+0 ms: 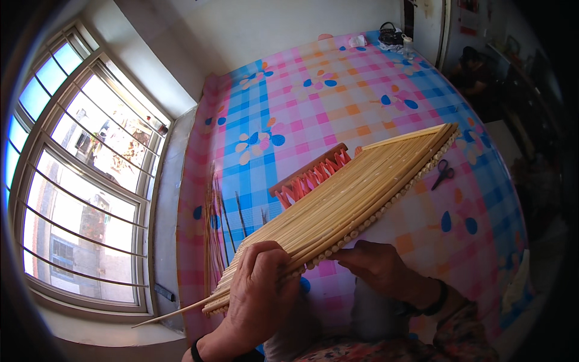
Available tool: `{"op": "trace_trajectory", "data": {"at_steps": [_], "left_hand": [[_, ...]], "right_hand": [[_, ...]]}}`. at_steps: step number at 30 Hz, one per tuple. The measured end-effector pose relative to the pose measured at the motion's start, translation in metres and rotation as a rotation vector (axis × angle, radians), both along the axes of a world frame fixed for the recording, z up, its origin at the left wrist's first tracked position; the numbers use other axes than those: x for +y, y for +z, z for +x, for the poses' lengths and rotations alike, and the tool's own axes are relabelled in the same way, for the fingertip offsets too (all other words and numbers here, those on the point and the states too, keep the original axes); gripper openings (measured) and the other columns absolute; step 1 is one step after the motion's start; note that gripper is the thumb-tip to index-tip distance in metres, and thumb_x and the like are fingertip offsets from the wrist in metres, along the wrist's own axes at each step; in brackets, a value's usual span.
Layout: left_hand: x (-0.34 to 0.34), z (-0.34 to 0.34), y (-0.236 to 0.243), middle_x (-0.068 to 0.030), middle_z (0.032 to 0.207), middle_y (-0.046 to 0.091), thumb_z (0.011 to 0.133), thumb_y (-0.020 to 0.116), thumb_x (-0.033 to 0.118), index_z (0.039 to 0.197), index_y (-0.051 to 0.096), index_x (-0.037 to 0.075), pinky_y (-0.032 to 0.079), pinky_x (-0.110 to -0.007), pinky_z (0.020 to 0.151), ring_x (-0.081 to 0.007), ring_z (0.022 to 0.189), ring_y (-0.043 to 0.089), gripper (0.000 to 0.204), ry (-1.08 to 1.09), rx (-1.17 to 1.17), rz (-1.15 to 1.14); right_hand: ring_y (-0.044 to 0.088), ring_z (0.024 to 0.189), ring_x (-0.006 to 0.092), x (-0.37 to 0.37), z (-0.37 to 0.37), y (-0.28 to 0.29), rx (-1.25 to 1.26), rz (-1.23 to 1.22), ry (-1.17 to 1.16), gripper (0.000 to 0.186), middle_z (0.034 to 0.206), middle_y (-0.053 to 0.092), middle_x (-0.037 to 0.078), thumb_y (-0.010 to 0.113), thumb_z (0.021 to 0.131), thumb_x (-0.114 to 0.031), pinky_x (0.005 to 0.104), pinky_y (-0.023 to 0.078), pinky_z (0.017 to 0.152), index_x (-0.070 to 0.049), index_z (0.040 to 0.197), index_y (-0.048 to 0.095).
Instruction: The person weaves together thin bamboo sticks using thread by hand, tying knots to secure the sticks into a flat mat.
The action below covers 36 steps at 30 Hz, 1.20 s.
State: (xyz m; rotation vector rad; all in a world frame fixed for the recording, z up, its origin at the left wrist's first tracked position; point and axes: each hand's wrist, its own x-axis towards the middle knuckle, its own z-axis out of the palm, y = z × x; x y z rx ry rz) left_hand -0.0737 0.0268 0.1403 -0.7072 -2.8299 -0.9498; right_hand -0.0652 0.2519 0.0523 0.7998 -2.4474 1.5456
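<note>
My left hand (259, 292) is closed around the lower left part of a long panel of pale straw stalks (350, 199), held at a slant, with beaded-looking bundled ends along its lower edge and one stalk poking out leftward. My right hand (377, 271) has its fingers pinched at that lower edge; what is between them is too small to make out. Beyond the panel, partly hidden, lies a brown bar with red looped strips (307, 175). Black scissors (443, 175) lie right of the panel. Thin loose stalks (214, 211) lie at the left.
A bed-like platform with a checked flowered cover (313, 102) fills the middle. A barred window (81, 181) is at left, a dark remote-like object (164, 292) by its sill. A black bag (391, 37) and bottle sit at the back. Another person (470, 78) is in shadow at right.
</note>
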Motion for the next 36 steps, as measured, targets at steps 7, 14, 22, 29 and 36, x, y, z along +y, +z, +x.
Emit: {"op": "trace_trajectory", "data": {"at_steps": [7,14,22,29,36], "left_hand": [[0.001,-0.001,0.001,-0.0145,0.102,0.057,0.071,0.075,-0.003,0.1,0.053,0.004,0.05,-0.04,0.078,-0.0331,0.091,0.06,0.037,0.02,-0.003,0.02],[0.0,-0.004,0.002,-0.015,0.102,0.052,0.071,0.071,-0.002,0.1,0.05,0.003,0.046,-0.042,0.079,-0.0348,0.095,0.054,0.036,0.006,-0.069,0.033],[0.002,0.001,0.001,-0.0172,0.103,0.05,0.072,0.068,-0.002,0.098,0.047,0.002,0.045,-0.045,0.082,-0.0378,0.096,0.052,0.034,-0.004,-0.134,-0.004],[0.005,0.008,-0.004,-0.0179,0.101,0.05,0.069,0.065,-0.003,0.095,0.045,0.002,0.044,-0.045,0.08,-0.0389,0.093,0.051,0.033,-0.035,-0.13,-0.027],[0.006,0.015,-0.009,-0.0175,0.098,0.051,0.066,0.065,-0.003,0.093,0.046,0.003,0.044,-0.046,0.08,-0.0383,0.092,0.051,0.033,-0.06,-0.124,-0.039]], "right_hand": [[0.068,0.086,0.0318,-0.001,0.003,-0.002,0.046,0.005,-0.012,0.04,0.106,0.065,0.018,0.062,0.092,-0.007,0.0372,0.055,0.068,-0.017,0.13,0.059],[0.068,0.084,0.0313,0.001,0.004,-0.003,0.008,0.054,-0.012,0.041,0.106,0.065,0.018,0.063,0.092,-0.007,0.0375,0.055,0.066,-0.017,0.131,0.059],[0.066,0.075,0.0283,0.001,0.009,-0.011,0.084,0.06,-0.04,0.043,0.091,0.064,0.013,0.063,0.089,-0.007,0.037,0.053,0.061,-0.02,0.13,0.061],[0.059,0.06,0.0252,0.002,0.017,-0.025,0.1,0.086,-0.061,0.04,0.069,0.053,0.007,0.064,0.086,-0.009,0.0387,0.048,0.051,-0.019,0.125,0.064],[0.061,0.069,0.0296,0.006,0.029,-0.024,0.069,0.128,-0.024,0.031,0.08,0.061,0.011,0.066,0.083,-0.004,0.041,0.048,0.058,-0.01,0.113,0.066]]}}
